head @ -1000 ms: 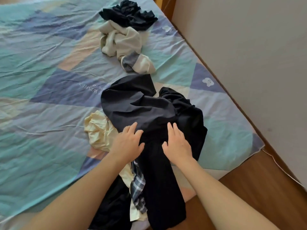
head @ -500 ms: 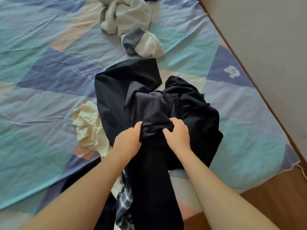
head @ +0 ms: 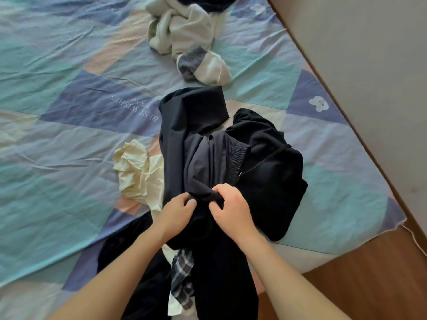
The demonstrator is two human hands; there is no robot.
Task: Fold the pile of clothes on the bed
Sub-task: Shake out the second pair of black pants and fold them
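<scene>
A heap of clothes lies near the bed's front edge. On top is a dark navy garment (head: 198, 139) with an elastic waistband. My left hand (head: 176, 212) and my right hand (head: 231, 207) both grip a bunched fold of it, side by side. A black garment (head: 272, 172) lies under it to the right. A pale yellow garment (head: 138, 172) sticks out on the left. A plaid piece (head: 182, 276) hangs below my hands, between my forearms.
A cream and grey garment (head: 184, 33) lies crumpled further back on the patchwork bedsheet (head: 57, 135). The bed's right edge runs beside a wall (head: 369, 65), with wooden floor (head: 360, 289) at the lower right.
My hands went from resting flat on the navy garment to gripping a fold of it and bunching it up. The view has shifted closer and to the left.
</scene>
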